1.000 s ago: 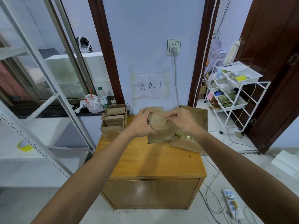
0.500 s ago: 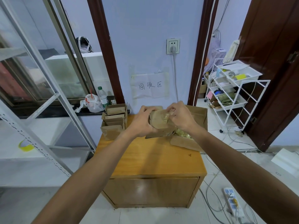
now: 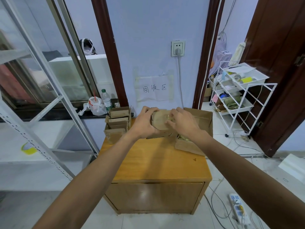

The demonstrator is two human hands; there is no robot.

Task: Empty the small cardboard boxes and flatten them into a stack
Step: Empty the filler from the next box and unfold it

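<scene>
Your left hand [image 3: 144, 123] grips the small cardboard box [image 3: 159, 120] from its left side, fingers [image 3: 149, 110] wrapped over the top edge and thumb beneath. You hold the box raised above the back of the wooden bench [image 3: 156, 157], tilted toward you. Your right hand [image 3: 184, 123] meets it from the right, its fingers [image 3: 174, 113] curled in and pinching a small yellowish item [image 3: 169, 118] at the box's face; the pictures are too soft to tell what the item is.

Just beside your right wrist, the large open carton [image 3: 200, 119] sits on the bench's back right corner with more yellowish pieces [image 3: 182, 138] in it. At the back left corner stands a cluster of small boxes [image 3: 118, 123], flaps up, touching one another.

A paper sign [image 3: 154, 88] is taped to the wall behind, under a socket [image 3: 177, 48] with a plug in it. A white wire cart [image 3: 239, 95] stands to the right, and a power strip [image 3: 237, 208] lies on the floor.
</scene>
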